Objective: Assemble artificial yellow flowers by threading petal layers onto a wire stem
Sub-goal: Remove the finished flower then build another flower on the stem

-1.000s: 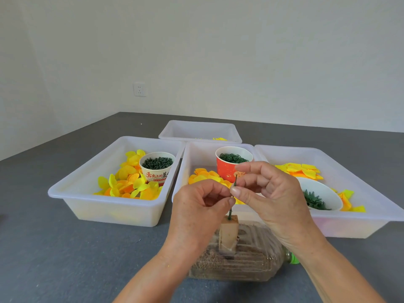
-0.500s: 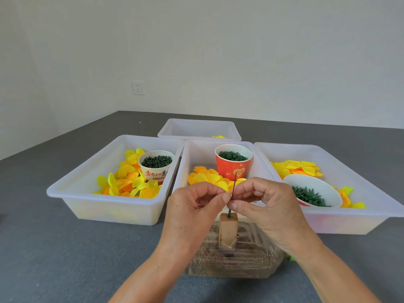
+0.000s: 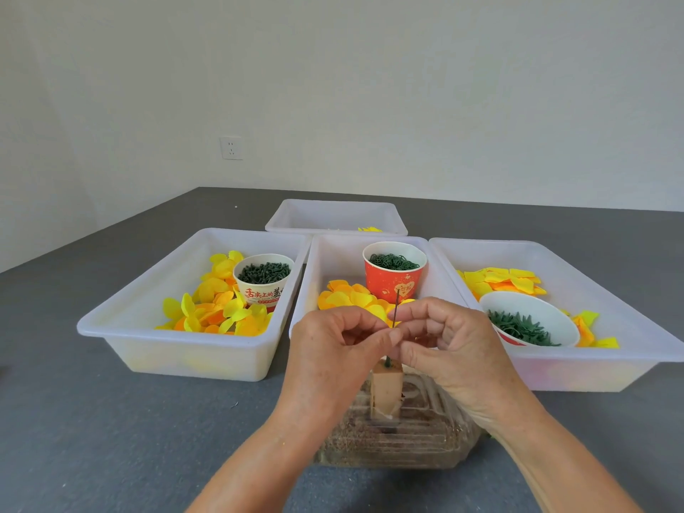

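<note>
Pinching at the wire stem, my left hand and right hand meet fingertip to fingertip. What tiny piece they hold, I cannot tell. The stem stands upright in the wooden block, tip above both hands, equally near; petals wait behind, in the middle bin.

wall: plain off-white | wall socket: white | table: dark grey
</note>
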The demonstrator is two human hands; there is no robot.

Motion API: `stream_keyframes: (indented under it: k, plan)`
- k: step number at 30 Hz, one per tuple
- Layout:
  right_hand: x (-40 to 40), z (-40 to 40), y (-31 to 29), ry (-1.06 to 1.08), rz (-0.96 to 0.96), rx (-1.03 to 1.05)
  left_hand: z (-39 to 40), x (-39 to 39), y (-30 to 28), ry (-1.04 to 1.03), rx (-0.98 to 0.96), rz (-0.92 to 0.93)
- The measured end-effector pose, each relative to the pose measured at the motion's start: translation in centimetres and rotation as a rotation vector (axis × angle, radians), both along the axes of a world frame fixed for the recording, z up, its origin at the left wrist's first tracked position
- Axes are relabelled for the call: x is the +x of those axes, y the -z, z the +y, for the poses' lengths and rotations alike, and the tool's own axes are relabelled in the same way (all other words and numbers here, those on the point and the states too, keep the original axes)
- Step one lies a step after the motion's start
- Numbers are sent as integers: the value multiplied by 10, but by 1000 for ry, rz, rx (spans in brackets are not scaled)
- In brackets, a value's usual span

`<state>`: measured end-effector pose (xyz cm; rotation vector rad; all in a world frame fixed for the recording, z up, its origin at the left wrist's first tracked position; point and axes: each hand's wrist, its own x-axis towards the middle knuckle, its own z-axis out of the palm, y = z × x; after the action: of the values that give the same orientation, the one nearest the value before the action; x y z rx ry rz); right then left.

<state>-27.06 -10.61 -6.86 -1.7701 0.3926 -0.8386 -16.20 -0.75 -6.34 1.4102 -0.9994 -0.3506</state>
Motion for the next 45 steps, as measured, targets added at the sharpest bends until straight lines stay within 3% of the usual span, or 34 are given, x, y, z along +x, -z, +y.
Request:
stream_keyframes:
  k: [22, 25, 27, 30, 32, 34, 39, 45]
  plan:
    - [-2, -4, -6, -102, 69, 63, 1, 31, -9, 260, 135, -177]
    - [0, -8, -8, -109, 79, 75, -1, 59, -18, 43, 163, -275]
    - [0, -9, -11, -149, 76, 104, -6, 94, -22, -296, 292, -464]
    - [0, -12, -15, -196, 36, 183, -8, 145, -21, -618, 719, -688]
    - [2, -16, -15, -169, 7, 207, -8, 166, -11, -610, 958, -680]
    - [5, -18, -14, -155, -6, 223, -10, 176, 3, -513, 1064, -656]
    - [7, -17, -6, -169, 13, 243, -18, 186, 19, -403, 1157, -643]
    - [2, -15, -4, -276, 41, 260, -17, 197, 21, -460, 1124, -611]
